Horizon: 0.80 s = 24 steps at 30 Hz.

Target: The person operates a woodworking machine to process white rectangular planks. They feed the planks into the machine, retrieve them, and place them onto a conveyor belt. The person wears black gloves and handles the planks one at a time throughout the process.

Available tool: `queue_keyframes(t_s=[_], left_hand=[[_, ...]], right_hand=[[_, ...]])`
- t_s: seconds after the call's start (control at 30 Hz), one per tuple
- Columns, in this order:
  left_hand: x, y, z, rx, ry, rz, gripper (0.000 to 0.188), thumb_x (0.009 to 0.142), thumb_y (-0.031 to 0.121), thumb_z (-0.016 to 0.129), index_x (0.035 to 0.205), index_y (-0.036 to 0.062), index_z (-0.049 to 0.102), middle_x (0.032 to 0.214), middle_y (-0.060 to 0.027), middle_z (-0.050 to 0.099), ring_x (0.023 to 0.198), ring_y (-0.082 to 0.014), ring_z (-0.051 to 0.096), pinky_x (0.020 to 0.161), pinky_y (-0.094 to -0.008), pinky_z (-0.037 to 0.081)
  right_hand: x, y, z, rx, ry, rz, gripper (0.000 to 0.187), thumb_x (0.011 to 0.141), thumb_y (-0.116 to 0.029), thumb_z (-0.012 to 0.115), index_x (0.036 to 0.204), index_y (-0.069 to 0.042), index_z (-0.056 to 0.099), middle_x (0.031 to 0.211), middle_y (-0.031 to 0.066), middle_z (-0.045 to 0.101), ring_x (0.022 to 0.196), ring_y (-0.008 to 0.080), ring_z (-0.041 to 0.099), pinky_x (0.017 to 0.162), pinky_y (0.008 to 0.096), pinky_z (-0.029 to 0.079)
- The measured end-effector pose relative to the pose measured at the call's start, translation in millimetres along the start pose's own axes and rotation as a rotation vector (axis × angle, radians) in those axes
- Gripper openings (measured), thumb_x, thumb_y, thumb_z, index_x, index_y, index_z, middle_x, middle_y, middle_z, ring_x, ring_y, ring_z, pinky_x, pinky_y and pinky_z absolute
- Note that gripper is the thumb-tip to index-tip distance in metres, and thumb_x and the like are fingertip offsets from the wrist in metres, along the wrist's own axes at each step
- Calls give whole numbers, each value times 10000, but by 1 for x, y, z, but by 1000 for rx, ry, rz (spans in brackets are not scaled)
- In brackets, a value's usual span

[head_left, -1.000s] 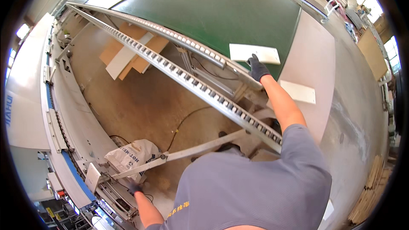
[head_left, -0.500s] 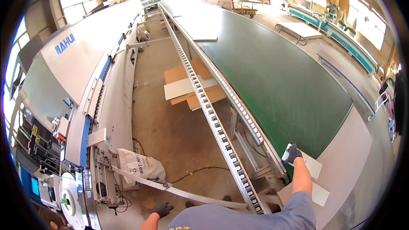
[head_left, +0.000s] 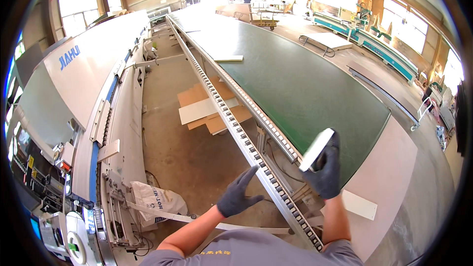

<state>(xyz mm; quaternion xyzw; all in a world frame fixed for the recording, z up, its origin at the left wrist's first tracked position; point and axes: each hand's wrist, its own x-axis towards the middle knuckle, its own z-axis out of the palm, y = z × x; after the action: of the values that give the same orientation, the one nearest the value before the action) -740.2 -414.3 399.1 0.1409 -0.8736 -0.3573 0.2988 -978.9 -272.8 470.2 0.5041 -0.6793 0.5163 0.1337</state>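
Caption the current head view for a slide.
Gloved right hand holding a white board near a green belt, the gloved left hand open and empty by a roller rail.

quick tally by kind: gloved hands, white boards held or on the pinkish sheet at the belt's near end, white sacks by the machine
Gloved hands: 2 (left hand, right hand)
White boards: 2 (held board, board on the sheet)
White sacks: 1 (sack)
Total: 5

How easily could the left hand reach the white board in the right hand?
Probably yes: the left hand is open and empty; nothing seems to block it from the held white board.
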Motion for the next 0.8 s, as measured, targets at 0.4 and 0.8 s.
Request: queue_keyframes(t_s=[0.4,0.8], left_hand=[[-94,2,-73,-5,495,-244,390,830,53,734,1207,1,651,1171,-175,694,1055,-266,688,901,-349,526],[-183,41,-82,130,754,-441,268,818,37,743,1066,-7,653,1033,-138,694,950,-207,643,869,-344,504]], right_hand=[[-80,-106,122,908,-848,542,418,1023,-159,479,1423,-36,483,1080,80,641,679,93,541,621,277,489],[-135,-135,189,730,-878,97,540,844,9,528,1381,-26,488,1085,255,656,923,366,680,780,399,534]])
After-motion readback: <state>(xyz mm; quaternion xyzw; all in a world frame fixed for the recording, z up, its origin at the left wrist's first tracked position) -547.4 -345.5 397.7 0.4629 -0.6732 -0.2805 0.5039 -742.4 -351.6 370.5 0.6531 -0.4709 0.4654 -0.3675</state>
